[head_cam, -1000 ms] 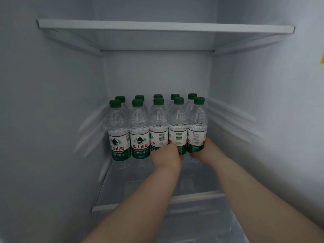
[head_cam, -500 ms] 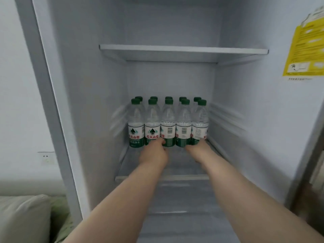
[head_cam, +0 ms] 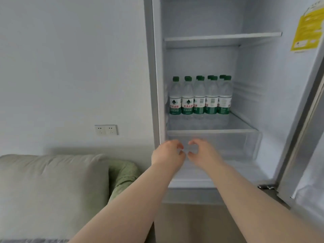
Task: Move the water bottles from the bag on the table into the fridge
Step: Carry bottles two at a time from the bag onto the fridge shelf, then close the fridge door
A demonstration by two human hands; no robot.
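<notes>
- Green-capped water bottles [head_cam: 199,97] are stood upright in two rows on the fridge shelf [head_cam: 212,131]
- The left grip [head_cam: 168,153] and right grip [head_cam: 204,153] are loosely curled, empty, below that shelf
- The bag and table are not shown, so any remainder cannot be judged

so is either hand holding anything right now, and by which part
Nothing is held. The left hand and right hand hover loosely curled, empty, below the clear plastic green-capped water bottles standing on the white fridge shelf.

Soft, even, dim daylight; slight overall blur, wide-angle bending at the edges.
</notes>
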